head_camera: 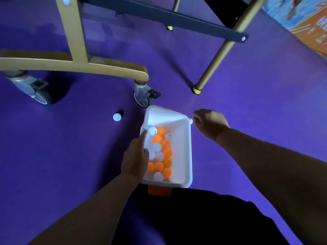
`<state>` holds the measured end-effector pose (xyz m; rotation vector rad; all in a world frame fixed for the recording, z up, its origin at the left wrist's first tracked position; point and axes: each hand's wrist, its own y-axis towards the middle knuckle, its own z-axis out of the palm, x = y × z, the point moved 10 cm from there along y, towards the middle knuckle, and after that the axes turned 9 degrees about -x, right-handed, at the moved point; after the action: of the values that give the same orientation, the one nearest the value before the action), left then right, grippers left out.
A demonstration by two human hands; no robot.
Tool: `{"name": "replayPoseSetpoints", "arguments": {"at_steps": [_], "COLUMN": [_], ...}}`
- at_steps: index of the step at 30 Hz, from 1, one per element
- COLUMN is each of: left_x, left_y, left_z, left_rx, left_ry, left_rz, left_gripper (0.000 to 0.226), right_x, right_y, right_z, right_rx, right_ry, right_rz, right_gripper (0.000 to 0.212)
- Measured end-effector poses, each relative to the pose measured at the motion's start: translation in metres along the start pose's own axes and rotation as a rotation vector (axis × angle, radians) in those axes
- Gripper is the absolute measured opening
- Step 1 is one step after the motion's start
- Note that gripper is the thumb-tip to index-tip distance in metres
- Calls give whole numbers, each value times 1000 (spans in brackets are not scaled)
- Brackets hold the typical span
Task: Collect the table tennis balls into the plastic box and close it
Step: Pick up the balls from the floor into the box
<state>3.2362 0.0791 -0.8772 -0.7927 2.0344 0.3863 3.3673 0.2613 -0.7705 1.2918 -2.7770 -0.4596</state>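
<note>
Item: plastic box (188, 152), white, lid off, lower centre of the frame, in front of your dark clothing (194, 218). Contents: table tennis balls (161, 156), orange and white mixed, heaped along its left and near sides; the far right part of the box shows bare wall. One white ball (152, 130) sits at the top of the heap, just off your left index fingertip. An orange piece (159, 190) shows under the near rim. Your left hand (135, 156) is at the box's left wall, thumb inside against the balls, index finger laid along the rim, fingers clasping that wall. Your right hand (210, 123) is at the far right corner of the box, fingers curled; a small white bit shows at their tips, and you cannot tell whether they grip it. Outside the box: a loose white ball (117, 117) on the purple floor (247, 121), left of centre, apart from the box. Beyond it: a gold frame (77, 64) on two castors (142, 96), the nearer one close to the box's far rim; a gold leg (219, 55) with a yellow foot (196, 90); a coloured panel (304, 16) at upper right.
</note>
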Motion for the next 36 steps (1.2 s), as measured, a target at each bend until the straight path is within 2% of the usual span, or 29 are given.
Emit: {"name": "replayPoseSetpoints", "arguments": {"at_steps": [1, 5, 8, 11, 16, 20, 23, 27, 30, 34, 36], "left_x": [3, 15, 31, 33, 30, 34, 35, 41, 45, 50, 52], "left_y": [3, 13, 23, 27, 25, 26, 24, 22, 23, 23, 25], "left_z": [2, 1, -1, -8, -19, -21, -20, -18, -21, -31, -36], "left_rx": [5, -35, -85, -152, -265, -296, -331, -363, -387, -403, -400], "left_ry": [23, 119, 98, 125, 149, 135, 145, 160, 167, 193, 226], "left_rz": [-5, -32, -155, -209, -208, -229, -255, -315, -331, -336, -316], "left_gripper": [60, 45, 44, 44, 44, 44, 43, 43, 42, 41, 40], "right_x": [-5, -30, -59, -88, -123, -132, -129, -121, -103, -58, -38], "right_y": [-10, -40, -44, -33, 2, 11, 10, 8, 8, 23, 28], "right_z": [19, 98, 143, 185, 231, 271, 292, 288, 276, 235, 207], "right_rx": [-1, 127, 167, 204, 262, 467, 594, 483, 385, 136, 3], "right_ry": [39, 106, 136, 187, 157, 108, 164, 224, 322, 522, 646], "right_rz": [42, 251, 371, 432, 423, 378, 376, 430, 391, 268, 280], "right_gripper": [44, 22, 17, 29, 52, 66, 64, 48, 43, 31, 31]}}
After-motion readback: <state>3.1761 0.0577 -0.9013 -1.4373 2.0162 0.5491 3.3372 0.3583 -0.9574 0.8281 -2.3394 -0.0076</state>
